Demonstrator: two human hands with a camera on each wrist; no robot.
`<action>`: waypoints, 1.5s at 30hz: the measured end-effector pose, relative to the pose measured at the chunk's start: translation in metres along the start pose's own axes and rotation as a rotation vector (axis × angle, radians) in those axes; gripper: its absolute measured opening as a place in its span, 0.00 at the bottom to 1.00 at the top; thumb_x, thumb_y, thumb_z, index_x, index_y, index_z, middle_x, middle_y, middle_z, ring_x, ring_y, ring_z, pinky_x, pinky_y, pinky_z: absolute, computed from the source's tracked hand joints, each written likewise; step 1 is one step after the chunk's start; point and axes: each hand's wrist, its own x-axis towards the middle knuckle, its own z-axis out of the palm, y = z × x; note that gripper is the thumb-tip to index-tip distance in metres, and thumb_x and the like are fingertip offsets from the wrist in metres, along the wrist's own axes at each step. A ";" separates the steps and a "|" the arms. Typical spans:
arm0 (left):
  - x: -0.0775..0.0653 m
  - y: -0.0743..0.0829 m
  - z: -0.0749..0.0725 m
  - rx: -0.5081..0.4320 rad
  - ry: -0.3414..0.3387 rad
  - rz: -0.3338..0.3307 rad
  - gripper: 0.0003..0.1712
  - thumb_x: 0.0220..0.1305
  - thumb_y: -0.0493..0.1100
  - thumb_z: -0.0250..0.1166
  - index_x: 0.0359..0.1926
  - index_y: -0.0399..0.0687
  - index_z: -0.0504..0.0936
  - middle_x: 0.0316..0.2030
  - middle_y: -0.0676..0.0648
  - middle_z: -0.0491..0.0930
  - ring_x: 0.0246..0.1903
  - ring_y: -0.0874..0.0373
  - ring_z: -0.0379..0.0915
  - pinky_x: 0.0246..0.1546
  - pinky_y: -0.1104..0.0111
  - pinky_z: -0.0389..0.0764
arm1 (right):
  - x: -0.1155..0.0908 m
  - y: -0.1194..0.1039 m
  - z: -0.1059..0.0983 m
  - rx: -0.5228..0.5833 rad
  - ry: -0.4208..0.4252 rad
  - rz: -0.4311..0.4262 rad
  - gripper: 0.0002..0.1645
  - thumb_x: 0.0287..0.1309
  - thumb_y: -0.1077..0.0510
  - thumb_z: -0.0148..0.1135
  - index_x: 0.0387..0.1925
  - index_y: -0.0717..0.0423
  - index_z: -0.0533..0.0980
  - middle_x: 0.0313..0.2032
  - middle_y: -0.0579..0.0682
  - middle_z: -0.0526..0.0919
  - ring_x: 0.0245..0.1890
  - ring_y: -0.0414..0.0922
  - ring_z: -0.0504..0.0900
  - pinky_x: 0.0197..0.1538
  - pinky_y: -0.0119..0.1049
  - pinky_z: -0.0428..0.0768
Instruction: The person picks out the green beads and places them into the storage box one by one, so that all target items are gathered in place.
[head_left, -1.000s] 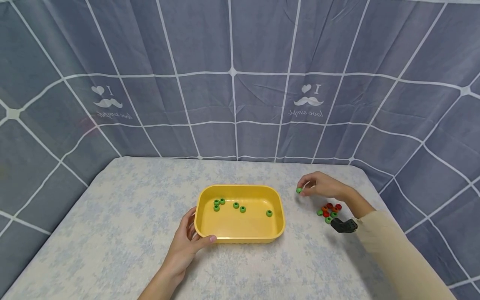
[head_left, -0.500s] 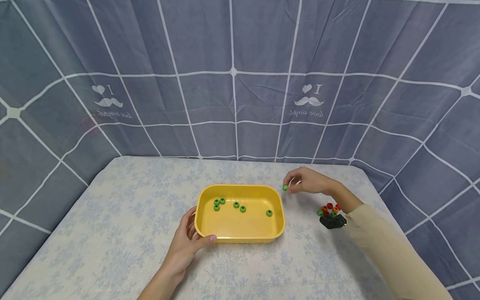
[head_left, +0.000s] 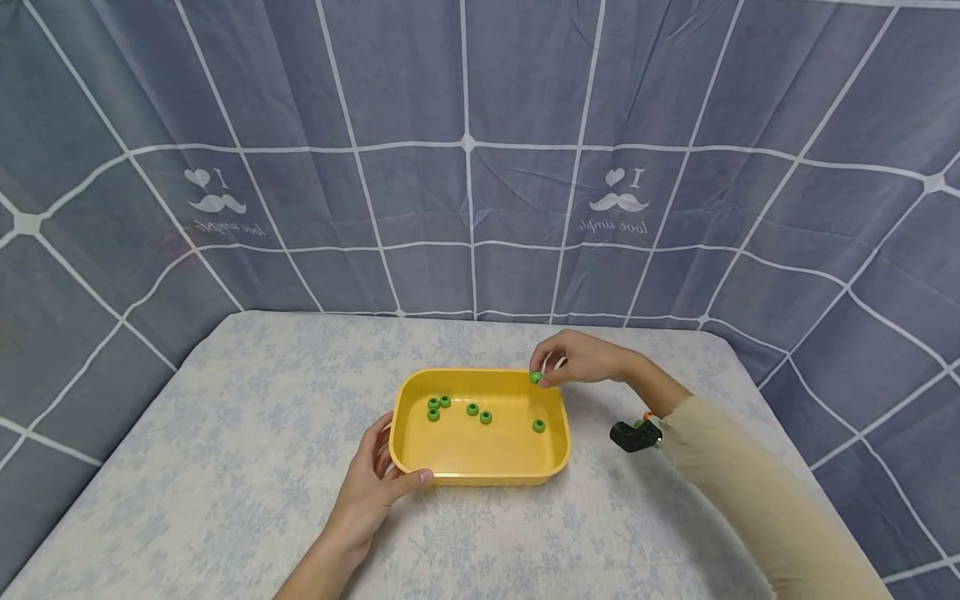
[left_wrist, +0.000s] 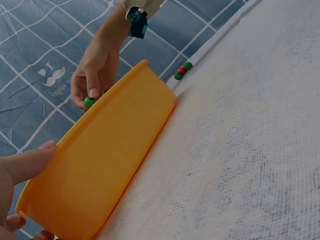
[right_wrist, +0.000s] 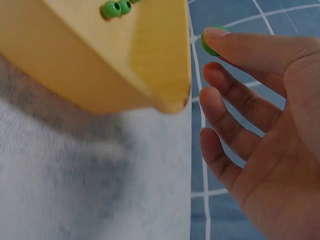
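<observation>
A yellow plastic tray (head_left: 480, 460) stands on the table, with several green beads (head_left: 472, 409) scattered on its floor. My left hand (head_left: 363, 487) grips its near left corner, thumb over the rim and fingers along the outer side. At the far right corner, my right hand (head_left: 588, 357) pinches a single green bead (head_left: 536, 377) between thumb and fingertips, just above the rim. The right wrist view shows that pinched bead (right_wrist: 210, 44) under the thumb, while the other fingers are loosely bent and touch nothing.
To the right of the tray lies a small pile of beads, mostly hidden by the right sleeve (head_left: 720, 467) and black wrist device (head_left: 633, 436); red (left_wrist: 182, 71) and green ones show in the left wrist view. A grey-blue checked curtain (head_left: 420, 200) surrounds the patterned tablecloth (head_left: 285, 400).
The right hand has carried the green bead leftward from beside the pile to the tray's far right corner. Its sleeve now covers most of the pile. Left hand and tray have stayed put.
</observation>
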 end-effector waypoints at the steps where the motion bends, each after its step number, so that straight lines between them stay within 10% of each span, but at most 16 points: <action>1: 0.000 0.000 0.000 -0.001 0.000 0.001 0.60 0.56 0.37 0.81 0.81 0.55 0.52 0.73 0.44 0.59 0.74 0.50 0.58 0.69 0.65 0.69 | 0.002 -0.001 0.001 -0.002 -0.007 -0.008 0.08 0.65 0.61 0.71 0.44 0.58 0.85 0.43 0.46 0.85 0.44 0.48 0.83 0.51 0.41 0.86; 45: 0.001 -0.002 -0.002 -0.012 -0.019 0.010 0.59 0.58 0.37 0.80 0.81 0.53 0.51 0.74 0.43 0.58 0.74 0.48 0.57 0.69 0.65 0.69 | 0.084 -0.049 0.042 -0.041 -0.132 -0.185 0.07 0.63 0.64 0.73 0.43 0.56 0.86 0.40 0.42 0.86 0.41 0.45 0.83 0.51 0.34 0.84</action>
